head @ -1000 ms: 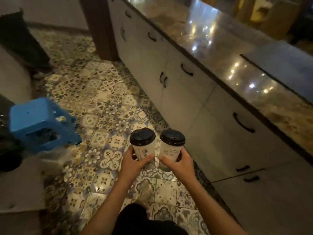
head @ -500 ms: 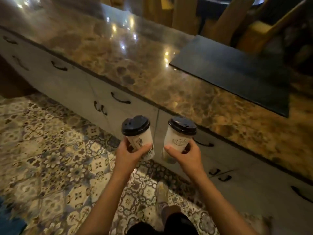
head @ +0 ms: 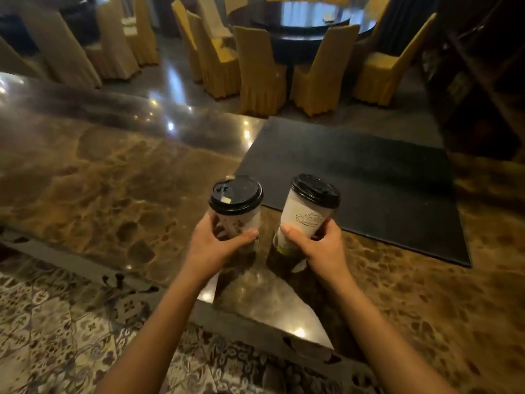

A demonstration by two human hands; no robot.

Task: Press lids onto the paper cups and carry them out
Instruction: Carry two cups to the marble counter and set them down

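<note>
Two white paper cups with black lids are held side by side above the brown marble counter (head: 99, 180). My left hand (head: 216, 245) grips the left cup (head: 241, 220) around its lower half; its lid (head: 235, 196) is pressed on. My right hand (head: 318, 245) grips the right cup (head: 304, 220), which tilts slightly right and shows a printed logo; its lid (head: 316, 190) is on too. Both cups hang just in front of a black mat (head: 369, 180) on the counter. Whether the cup bottoms touch the counter is hidden by my hands.
Beyond the counter is a dining room with several yellow-covered chairs (head: 261, 69) around a dark round table (head: 306, 18). Patterned floor tiles (head: 56, 336) lie below the counter's near edge. A dark wooden rack (head: 483, 81) stands at the right.
The view has swung from the tiled floor and cabinet fronts up to the countertop. Both cups, still held, have moved forward over the counter toward the black mat.
</note>
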